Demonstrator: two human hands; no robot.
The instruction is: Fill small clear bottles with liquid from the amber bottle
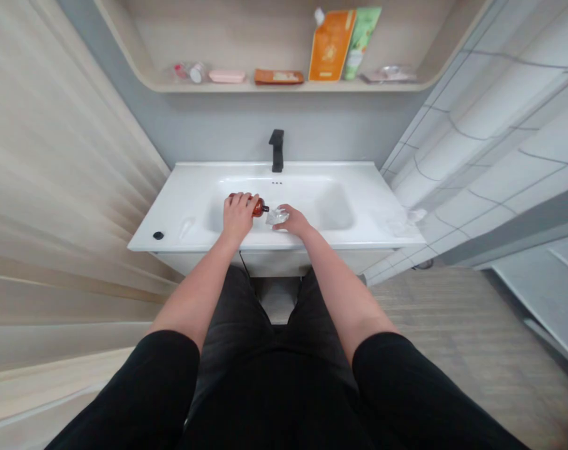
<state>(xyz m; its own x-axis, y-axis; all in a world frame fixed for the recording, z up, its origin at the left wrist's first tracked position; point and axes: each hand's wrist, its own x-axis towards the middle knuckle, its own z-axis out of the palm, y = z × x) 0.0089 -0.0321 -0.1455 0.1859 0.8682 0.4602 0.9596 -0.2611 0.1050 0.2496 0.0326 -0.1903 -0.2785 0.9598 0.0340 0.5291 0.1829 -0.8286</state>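
Observation:
Over the white sink basin [331, 203], my left hand [238, 215] is wrapped round a brown bottle [258, 208], tilted almost level with its dark neck pointing right. Close to that neck, my right hand [294, 220] grips a small clear cup [277, 217] from the right side. The bottle's mouth is at the cup's rim; whether they touch or liquid flows, I cannot tell. On the counter left of the basin lie a small round black cap [158, 235] and a clear, hard-to-make-out object [187, 227].
A black faucet [277, 150] stands behind the basin. Above it, a recessed shelf [228, 88] holds an orange pouch [331, 47], a green tube [360, 44], a pink soap-like bar [226, 76] and an orange-brown packet [278, 77]. Pale curtain [54, 156] hangs at left; white tiles [490, 169] line the right.

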